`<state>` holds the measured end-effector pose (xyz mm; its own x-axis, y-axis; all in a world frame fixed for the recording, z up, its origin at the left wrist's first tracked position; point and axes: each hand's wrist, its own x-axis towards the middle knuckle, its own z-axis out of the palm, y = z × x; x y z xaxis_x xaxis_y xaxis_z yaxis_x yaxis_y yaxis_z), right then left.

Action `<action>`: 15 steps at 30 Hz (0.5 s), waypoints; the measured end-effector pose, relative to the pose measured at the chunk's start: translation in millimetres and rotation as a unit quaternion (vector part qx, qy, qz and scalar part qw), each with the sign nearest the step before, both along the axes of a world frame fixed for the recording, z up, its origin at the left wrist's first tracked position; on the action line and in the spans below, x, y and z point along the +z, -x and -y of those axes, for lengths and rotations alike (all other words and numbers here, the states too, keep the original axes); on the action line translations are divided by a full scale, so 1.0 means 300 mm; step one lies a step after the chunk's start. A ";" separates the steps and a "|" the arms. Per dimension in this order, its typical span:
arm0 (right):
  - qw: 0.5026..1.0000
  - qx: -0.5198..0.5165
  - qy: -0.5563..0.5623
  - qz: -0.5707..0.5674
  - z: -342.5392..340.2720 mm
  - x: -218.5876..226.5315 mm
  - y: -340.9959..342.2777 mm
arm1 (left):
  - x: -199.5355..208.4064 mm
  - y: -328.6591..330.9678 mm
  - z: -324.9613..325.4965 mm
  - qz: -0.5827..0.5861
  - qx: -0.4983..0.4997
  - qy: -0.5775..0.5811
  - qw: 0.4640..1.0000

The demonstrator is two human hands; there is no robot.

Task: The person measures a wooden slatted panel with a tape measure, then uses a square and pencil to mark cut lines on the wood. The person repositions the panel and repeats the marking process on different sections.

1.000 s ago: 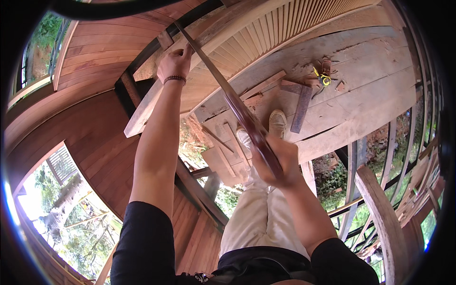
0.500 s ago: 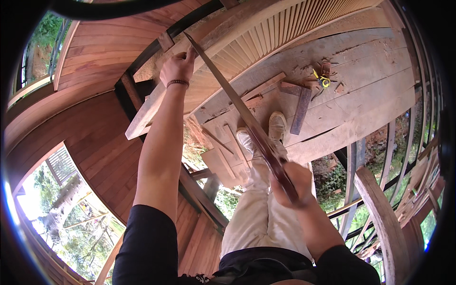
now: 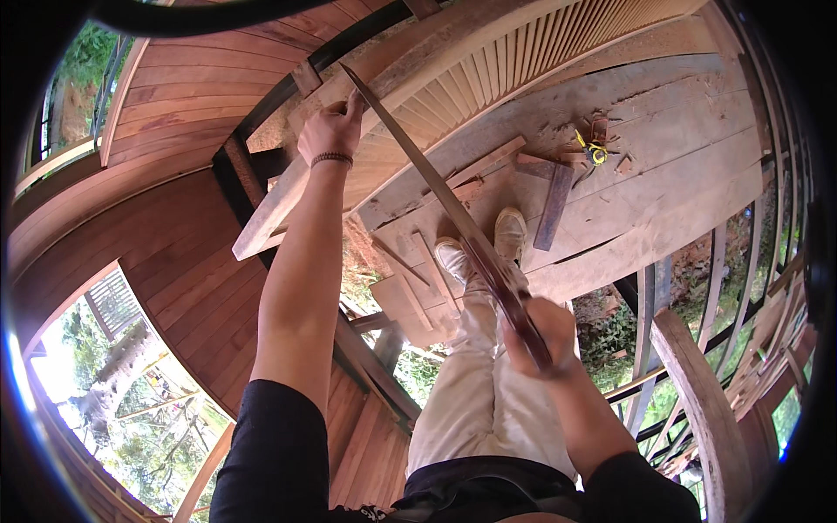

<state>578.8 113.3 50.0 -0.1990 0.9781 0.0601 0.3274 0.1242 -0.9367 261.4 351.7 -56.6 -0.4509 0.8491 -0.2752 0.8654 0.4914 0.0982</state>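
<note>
A handsaw [image 3: 427, 174] with a long, narrow blade and a dark reddish handle runs diagonally across the view. My right hand [image 3: 542, 336], slightly blurred, is closed round its handle near my thighs. At the far end, the blade tip lies over the edge rail of a pale wooden louvered panel [image 3: 277, 202]. My left hand [image 3: 331, 131] grips this rail, fingers curled and partly hidden, with the thumb raised close beside the blade. Whether the thumb touches the blade, I cannot tell. Thin slats fill the panel to the right of the hand.
My shoes stand on a plank platform [image 3: 680, 166]. A dark L-shaped square [image 3: 554, 205], a yellow tape measure [image 3: 595, 150] and wood offcuts lie there. Gaps with metal bars [image 3: 645, 349] and a rough timber [image 3: 697, 392] are at the right. A plank wall [image 3: 187, 270] rises on the left.
My left hand has shifted slightly right and nearer along the panel. The saw and my right hand have moved only a little, and both grips stay the same.
</note>
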 end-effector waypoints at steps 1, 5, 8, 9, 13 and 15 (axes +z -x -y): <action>1.000 0.000 -0.005 0.023 -0.042 -0.041 0.032 | 0.001 -0.013 0.002 0.002 -0.001 0.003 1.000; 0.993 -0.042 0.081 -0.073 -0.241 -0.091 0.181 | -0.007 -0.039 0.014 0.013 -0.006 -0.017 1.000; 0.997 -0.019 0.069 -0.008 -0.100 -0.092 0.102 | -0.003 -0.024 0.017 0.008 -0.005 0.008 1.000; 0.999 -0.013 0.038 -0.004 -0.049 -0.072 0.055 | -0.001 -0.019 0.018 0.007 -0.005 0.009 1.000; 1.000 0.001 0.003 0.002 -0.031 -0.065 0.006 | 0.009 -0.024 0.022 0.002 -0.007 -0.004 1.000; 0.999 -0.007 -0.038 -0.030 -0.157 -0.112 0.094 | 0.011 -0.048 0.024 0.007 -0.017 -0.004 1.000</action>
